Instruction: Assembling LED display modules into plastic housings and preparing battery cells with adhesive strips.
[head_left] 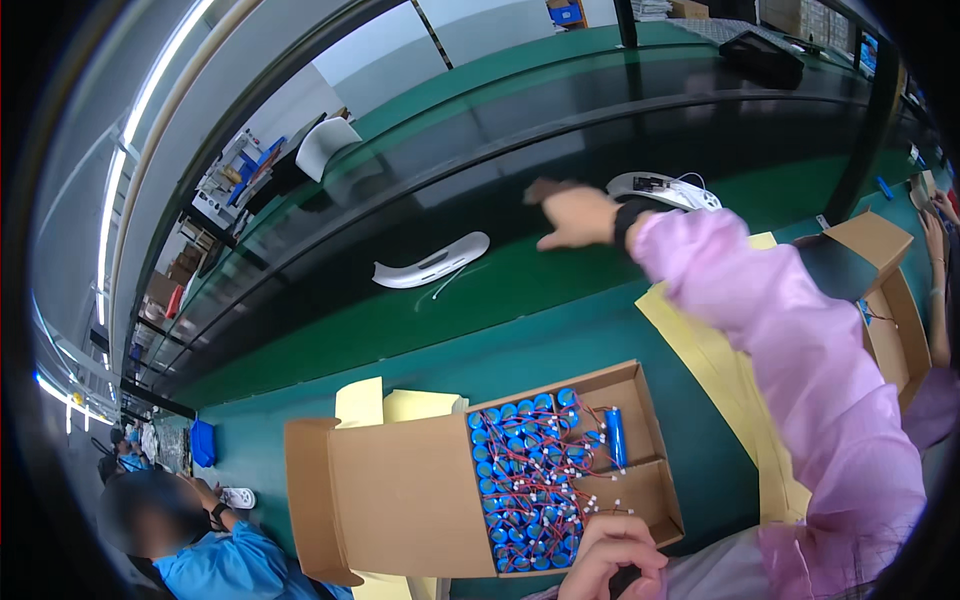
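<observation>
My right arm in a pink sleeve reaches over the dark green conveyor belt (340,325). My right hand (580,215) has a dark wristband; its thumb stands apart and its fingertips blur. Behind its wrist lies a white shell (625,184) with a black part and a white cable. Another curved white shell (435,262), with a thin white cable, lies farther left. Close to the lower edge, my left hand (612,555) is curled beside an open cardboard box (405,490); its contents cannot be made out. Blue cylindrical batteries (525,470) with red-and-black wires and white plugs fill much of the box.
One blue battery (615,438) lies in the box's right compartment. Yellow paper sheets (720,370) lie right of the box. A second cardboard box (895,320) is beside a co-worker's arm (938,290). A person in blue (235,560) sits at lower left, near a blue bin (203,443).
</observation>
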